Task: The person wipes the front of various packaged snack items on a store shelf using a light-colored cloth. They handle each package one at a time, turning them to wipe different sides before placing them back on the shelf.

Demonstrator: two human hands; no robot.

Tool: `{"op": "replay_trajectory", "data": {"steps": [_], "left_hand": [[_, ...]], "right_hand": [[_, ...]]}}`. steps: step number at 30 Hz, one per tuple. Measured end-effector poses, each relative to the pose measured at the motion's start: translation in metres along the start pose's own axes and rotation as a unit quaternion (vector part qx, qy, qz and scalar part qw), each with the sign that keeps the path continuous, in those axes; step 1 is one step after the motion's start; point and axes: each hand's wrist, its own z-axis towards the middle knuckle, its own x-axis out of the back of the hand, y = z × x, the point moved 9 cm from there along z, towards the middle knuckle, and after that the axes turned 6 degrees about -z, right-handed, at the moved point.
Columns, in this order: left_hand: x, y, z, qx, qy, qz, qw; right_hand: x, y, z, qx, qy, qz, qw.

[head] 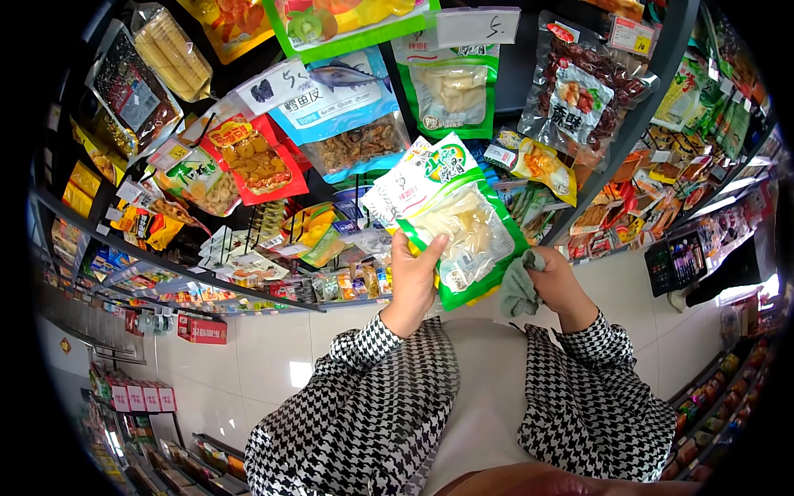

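My left hand point(414, 279) grips the lower left edge of a green and white snack packet point(477, 229), its thumb laid over the front. Pale pieces show through the packet's clear window, and a bit of yellow packaging peeks out beneath it. A bunched grey-green cloth point(522, 285) is held in my right hand point(558, 280), against the packet's lower right side. Just beyond hangs a similar green packet point(450, 93) under a handwritten price tag point(476, 26). To its left hangs a blue packet point(347, 111) with a fish picture.
Hanging snacks surround the hands: a red packet point(257, 162), a clear bag of dark red food point(577, 87) and a yellow packet point(543, 166). A dark shelf edge point(205, 276) curves along the left. Red cartons point(202, 328) stand on the tiled floor point(273, 353).
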Motion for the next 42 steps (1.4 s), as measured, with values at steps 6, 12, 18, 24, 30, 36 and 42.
{"op": "replay_trajectory", "data": {"steps": [6,12,18,24,30,36,42], "left_hand": [[0.011,0.015,-0.003,-0.025,0.030,0.052,0.998],[0.021,0.025,-0.007,-0.046,0.036,0.081,0.995],[0.013,0.038,-0.018,-0.070,0.039,0.165,0.983],[0.016,0.047,-0.022,-0.099,0.044,0.180,0.978],[0.028,0.048,-0.023,-0.099,0.052,0.155,0.981],[0.035,0.049,-0.019,-0.119,0.056,0.173,0.976],[0.044,0.048,-0.023,-0.123,0.081,0.202,0.968]], "right_hand": [[-0.001,-0.053,0.005,0.129,-0.036,-0.391,0.910],[0.070,-0.077,0.059,0.174,0.174,-0.352,0.903],[0.061,-0.123,0.130,0.240,0.207,-0.242,0.917],[0.062,-0.108,0.196,0.166,0.207,-0.171,0.949],[0.047,-0.110,0.196,0.155,0.185,-0.112,0.964],[0.055,-0.122,0.177,0.161,0.188,-0.251,0.936],[0.067,-0.146,0.139,0.154,0.076,-0.202,0.964]]}}
